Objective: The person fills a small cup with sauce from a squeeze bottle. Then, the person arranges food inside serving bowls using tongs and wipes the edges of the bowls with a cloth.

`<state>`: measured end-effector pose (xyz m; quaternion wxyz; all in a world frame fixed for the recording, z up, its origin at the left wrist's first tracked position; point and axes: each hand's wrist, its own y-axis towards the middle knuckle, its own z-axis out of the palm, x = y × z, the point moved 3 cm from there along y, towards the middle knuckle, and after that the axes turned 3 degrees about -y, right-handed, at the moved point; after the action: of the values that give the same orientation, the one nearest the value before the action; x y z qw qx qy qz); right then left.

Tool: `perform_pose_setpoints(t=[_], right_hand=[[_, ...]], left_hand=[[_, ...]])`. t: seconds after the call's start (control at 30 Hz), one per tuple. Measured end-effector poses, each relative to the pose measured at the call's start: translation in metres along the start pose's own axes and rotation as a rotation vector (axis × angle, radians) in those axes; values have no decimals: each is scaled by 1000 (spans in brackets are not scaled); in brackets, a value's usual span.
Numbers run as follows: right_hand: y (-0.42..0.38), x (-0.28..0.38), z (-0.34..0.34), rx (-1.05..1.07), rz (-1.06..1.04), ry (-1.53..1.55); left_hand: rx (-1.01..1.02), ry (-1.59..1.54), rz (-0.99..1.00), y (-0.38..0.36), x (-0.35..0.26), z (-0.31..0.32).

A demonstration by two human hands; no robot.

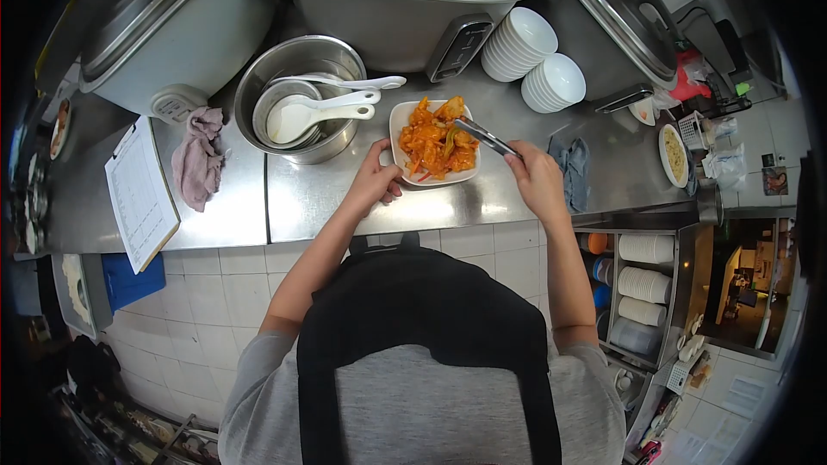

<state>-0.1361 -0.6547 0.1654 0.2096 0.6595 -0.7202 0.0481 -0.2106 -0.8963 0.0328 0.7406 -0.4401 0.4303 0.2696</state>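
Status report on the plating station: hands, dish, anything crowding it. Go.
Left hand steadying the white plate of orange sauced food. Right hand gripping metal tongs, tips over the food. Steel bowl with white ladles close beside the plate.

The person wears a grey short-sleeved shirt under a black apron.

Steel bowl (303, 65) with white paddles (314, 112), stacked white bowls (534, 56), pink rag (198, 159), clipboard (140, 194)
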Motion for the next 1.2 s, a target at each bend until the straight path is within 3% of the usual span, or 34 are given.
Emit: perform_pose_setpoints(t=[0.13, 0.27, 0.33, 0.47, 0.57, 0.63, 0.8, 0.9, 1.0, 1.2], right_hand=[[0, -5, -8, 36, 74, 40], [1, 1, -11, 9, 12, 27], [3, -5, -15, -125, -16, -31], [-7, -20, -15, -86, 11, -73], [-18, -35, 0, -12, 97, -54], [-21, -40, 12, 110, 274, 135], [-18, -10, 14, -107, 57, -28], [-11, -9, 15, -91, 89, -102], [-5, -8, 20, 84, 163, -108], [3, 10, 15, 56, -21, -64]], left_hand=[[-8, 7, -4, -1, -1, 0], [6, -3, -11, -1, -1, 0], [12, -4, -11, 0, -1, 1], [-5, 3, -17, -1, -2, 1], [4, -1, -16, 0, -1, 0], [11, -6, -8, 0, -1, 0], [-8, 8, -21, -1, -2, 1], [-5, 9, -17, 0, -1, 0], [6, 5, -19, 0, 0, -1], [12, 2, -2, -1, -2, 0]])
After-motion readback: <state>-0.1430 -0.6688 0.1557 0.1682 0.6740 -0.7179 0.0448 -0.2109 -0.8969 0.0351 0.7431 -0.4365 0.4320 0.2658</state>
